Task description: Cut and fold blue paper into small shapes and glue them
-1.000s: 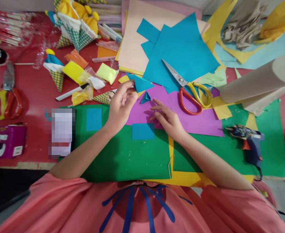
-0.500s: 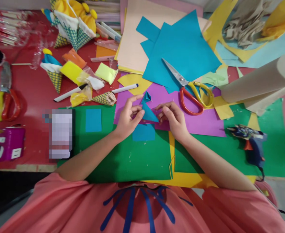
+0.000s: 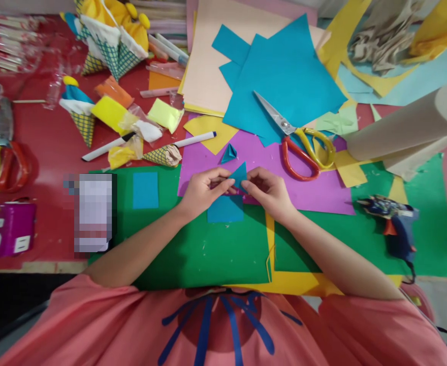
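Note:
Between my hands is a small folded piece of blue paper [image 3: 239, 174], its point upward. My left hand [image 3: 205, 189] pinches its left side with thumb and fingers. On the other edge, my right hand [image 3: 269, 190] grips it between thumb and forefinger. Just beyond lies a small folded blue paper piece [image 3: 229, 154] on the purple sheet [image 3: 303, 190]. A flat blue paper square [image 3: 225, 209] lies right below my hands, partly on the green sheet [image 3: 208, 254]. A second blue square [image 3: 146, 190] rests farther left.
Red-and-yellow-handled scissors [image 3: 287, 127] lie on larger blue sheets [image 3: 284, 76]. A glue gun [image 3: 396, 229] and a paper roll [image 3: 410, 122] are at right. Leftward are a pixelated phone-like object [image 3: 94, 211], more scissors [image 3: 4, 147], a purple box [image 3: 8, 229], and clay packets [image 3: 111, 113].
The blue paper has turned so its point faces up, and both hands have come closer together around it. My left fingers have moved down, away from the small folded piece.

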